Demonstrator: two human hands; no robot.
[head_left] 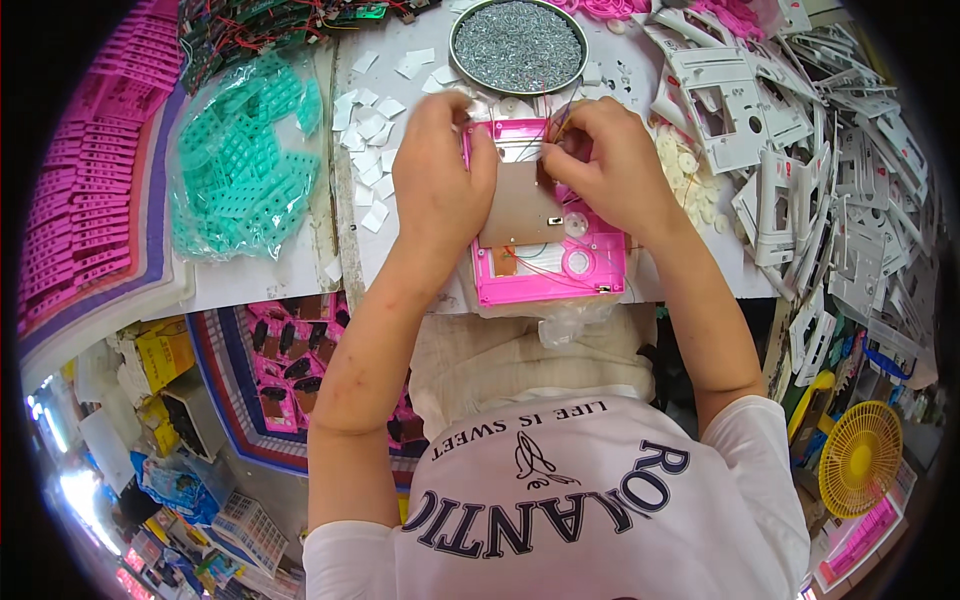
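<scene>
Pink casing (530, 287) lies on the white table (715, 265), apparently kept steady by a curled left hand (440, 165), exact grip hidden, while the right hand (615, 165) pinches thin wires (553, 124).

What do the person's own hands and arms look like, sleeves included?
The left hand and right hand are bare, with no gloves, and no watch or bracelet shows on either wrist. The short left sleeve and right sleeve are plain white, leaving both forearms uncovered.
</scene>
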